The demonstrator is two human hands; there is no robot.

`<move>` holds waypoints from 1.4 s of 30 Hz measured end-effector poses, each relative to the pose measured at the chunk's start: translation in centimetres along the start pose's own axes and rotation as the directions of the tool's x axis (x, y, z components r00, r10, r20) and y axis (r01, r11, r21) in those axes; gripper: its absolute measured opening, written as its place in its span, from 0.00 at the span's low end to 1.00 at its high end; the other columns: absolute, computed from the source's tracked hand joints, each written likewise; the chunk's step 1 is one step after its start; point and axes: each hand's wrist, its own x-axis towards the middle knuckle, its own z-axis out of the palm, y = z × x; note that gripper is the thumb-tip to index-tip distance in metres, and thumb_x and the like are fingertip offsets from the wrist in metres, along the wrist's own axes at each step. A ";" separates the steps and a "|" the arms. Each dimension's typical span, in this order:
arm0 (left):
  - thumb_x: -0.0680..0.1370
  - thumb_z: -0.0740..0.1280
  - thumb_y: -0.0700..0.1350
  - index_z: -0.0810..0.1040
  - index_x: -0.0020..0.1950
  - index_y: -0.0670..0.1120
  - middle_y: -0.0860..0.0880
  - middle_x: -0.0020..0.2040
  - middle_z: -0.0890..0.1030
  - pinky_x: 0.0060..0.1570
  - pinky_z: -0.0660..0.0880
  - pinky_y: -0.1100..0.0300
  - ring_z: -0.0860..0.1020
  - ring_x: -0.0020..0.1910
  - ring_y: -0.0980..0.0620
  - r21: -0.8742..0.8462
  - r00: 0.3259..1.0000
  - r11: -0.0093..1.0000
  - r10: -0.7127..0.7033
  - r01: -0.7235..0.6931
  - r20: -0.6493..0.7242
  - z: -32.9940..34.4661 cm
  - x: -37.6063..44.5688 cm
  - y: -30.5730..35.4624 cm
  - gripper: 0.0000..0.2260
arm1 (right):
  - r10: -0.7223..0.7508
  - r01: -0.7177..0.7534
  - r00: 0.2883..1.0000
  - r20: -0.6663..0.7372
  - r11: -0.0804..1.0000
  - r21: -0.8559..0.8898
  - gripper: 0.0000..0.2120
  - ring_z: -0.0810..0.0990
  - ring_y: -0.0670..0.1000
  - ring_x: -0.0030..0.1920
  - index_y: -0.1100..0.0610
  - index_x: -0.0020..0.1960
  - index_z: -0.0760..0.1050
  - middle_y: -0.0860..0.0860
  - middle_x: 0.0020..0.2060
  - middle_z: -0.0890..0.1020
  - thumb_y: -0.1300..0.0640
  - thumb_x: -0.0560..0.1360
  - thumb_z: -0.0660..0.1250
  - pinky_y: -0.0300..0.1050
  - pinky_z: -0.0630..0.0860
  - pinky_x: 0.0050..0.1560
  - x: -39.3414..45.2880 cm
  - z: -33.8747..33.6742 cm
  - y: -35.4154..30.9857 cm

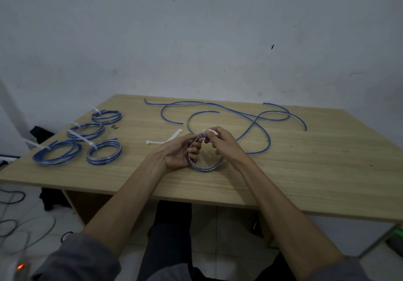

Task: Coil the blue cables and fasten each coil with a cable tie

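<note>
Over the middle of the wooden table (305, 182), my left hand (181, 152) grips a small coil of blue cable (207, 167) on its left side. My right hand (220, 143) pinches a white cable tie (210, 130) at the top of that coil. Several loose blue cables (257, 119) sprawl across the far right half of the table. Spare white cable ties (165, 140) lie just left of my hands. Several tied blue coils (104, 155) sit at the left, each with a white tie sticking out.
A grey wall rises right behind the table. Dark bags (52, 198) and loose black wires (26, 226) lie on the floor at the left. My legs are under the table's near edge.
</note>
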 end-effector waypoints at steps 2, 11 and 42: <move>0.78 0.67 0.48 0.78 0.43 0.44 0.53 0.33 0.69 0.25 0.65 0.67 0.65 0.25 0.59 0.007 1.000 1.000 0.002 -0.002 -0.009 0.0 0.0 0.0 0.08 | 0.020 -0.020 1.000 0.009 1.000 0.005 0.13 0.73 0.34 0.30 0.60 0.60 0.77 0.49 0.44 0.80 0.52 0.84 0.61 0.35 0.68 0.37 -0.1 -0.1 -0.1; 0.85 0.59 0.49 0.79 0.56 0.40 0.53 0.33 0.69 0.25 0.63 0.68 0.63 0.27 0.59 0.282 0.967 0.942 0.221 -0.180 -0.124 0.9 0.6 -0.9 0.15 | -0.037 0.037 0.999 0.008 0.999 -0.009 0.12 0.74 0.32 0.31 0.61 0.60 0.79 0.44 0.38 0.77 0.56 0.84 0.61 0.25 0.68 0.33 -0.7 -0.3 -0.4; 0.80 0.69 0.45 0.86 0.45 0.46 0.53 0.38 0.84 0.42 0.77 0.62 0.81 0.39 0.58 0.906 0.340 0.194 0.938 -0.376 -0.060 1.1 -0.4 2.5 0.08 | -0.074 0.078 0.996 -0.049 0.992 0.096 0.13 0.74 0.47 0.32 0.56 0.63 0.79 0.52 0.40 0.82 0.51 0.82 0.64 0.37 0.71 0.30 1.0 3.4 -2.3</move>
